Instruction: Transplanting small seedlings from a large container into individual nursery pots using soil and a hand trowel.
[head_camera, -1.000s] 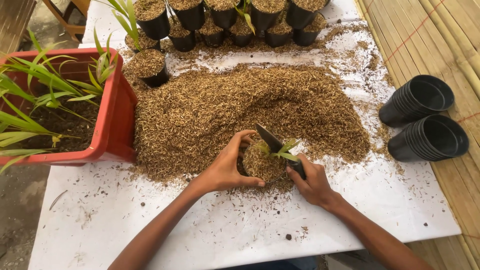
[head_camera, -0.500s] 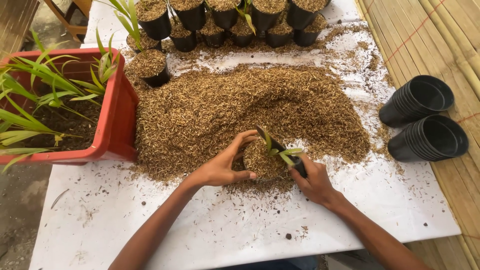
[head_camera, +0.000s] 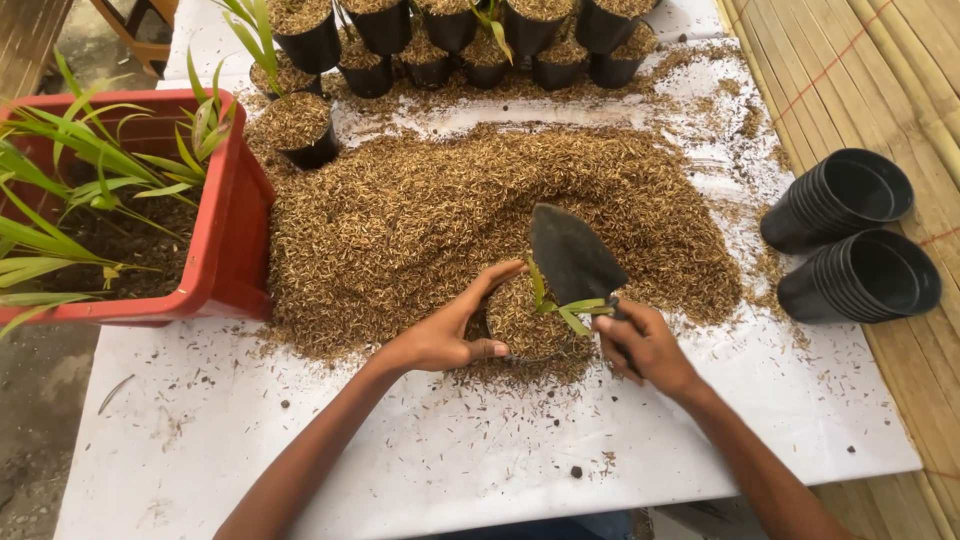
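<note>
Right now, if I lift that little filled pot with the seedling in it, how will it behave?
The small pot will probably feel light, since its fill looks like the dry husk pile. It is heaped to the rim, so tilting would likely spill some. The seedling has thin leaves and looks floppy, so it may lean. The left hand cups it.

White sheet-covered counter (head_camera: 420, 450), surface speckled with loose husk bits. Broad heap of brown husk-like potting mix (head_camera: 450, 215) lies just beyond the left hand (head_camera: 445, 340). Red rectangular plastic tub (head_camera: 235, 230) sits well left of that hand. Row of small black plastic pots (head_camera: 450, 40) stands along the far edge. Two lying stacks of empty black pots (head_camera: 850, 240) rest right of the right hand (head_camera: 650, 345), on bamboo slats (head_camera: 880, 90).
</note>
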